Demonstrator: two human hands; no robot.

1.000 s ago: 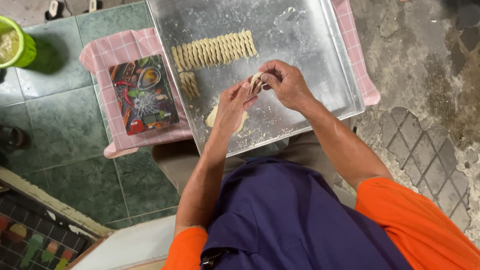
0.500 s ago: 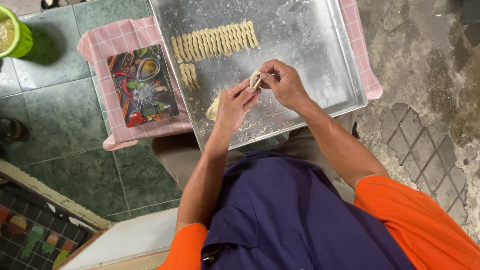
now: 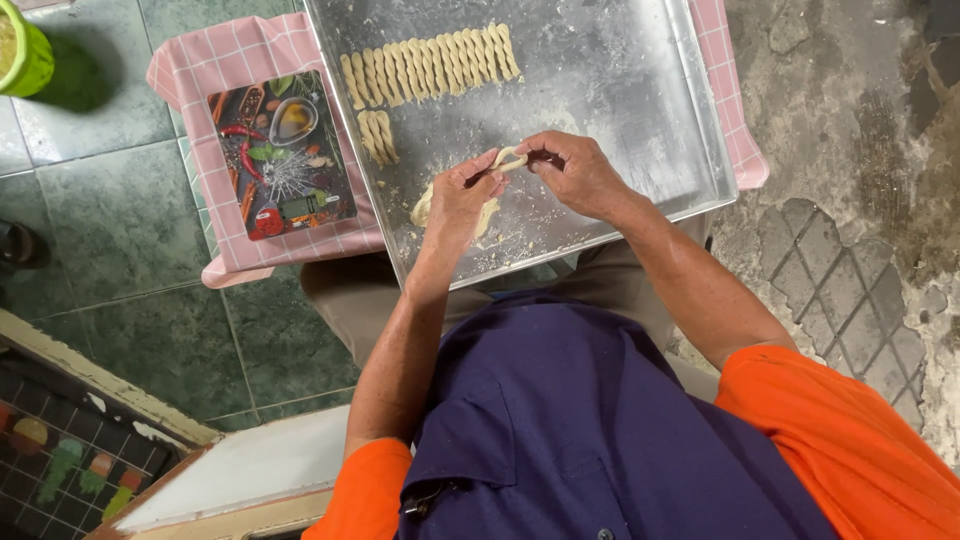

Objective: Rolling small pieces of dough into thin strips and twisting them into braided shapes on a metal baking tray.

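My left hand (image 3: 462,200) and my right hand (image 3: 577,172) meet over a large metal tray (image 3: 640,110), both pinching a short pale strip of dough (image 3: 508,157) between the fingertips. A lump of dough (image 3: 424,207) lies on the tray partly under my left hand. At the tray's far side lies a row of several twisted dough pieces (image 3: 432,64), with a few more twists (image 3: 377,135) just below its left end. Flour dusts the tray's surface.
The tray rests on a pink checked cloth (image 3: 215,70). A flat kitchen scale with a spice picture (image 3: 282,152) lies on the cloth left of the tray. A green cup (image 3: 24,52) stands on the green tiled floor at far left. Rough concrete lies to the right.
Both hands stay together over the tray working the dough strip; they have shifted slightly. The view has drifted a little. The dough rows have not moved.
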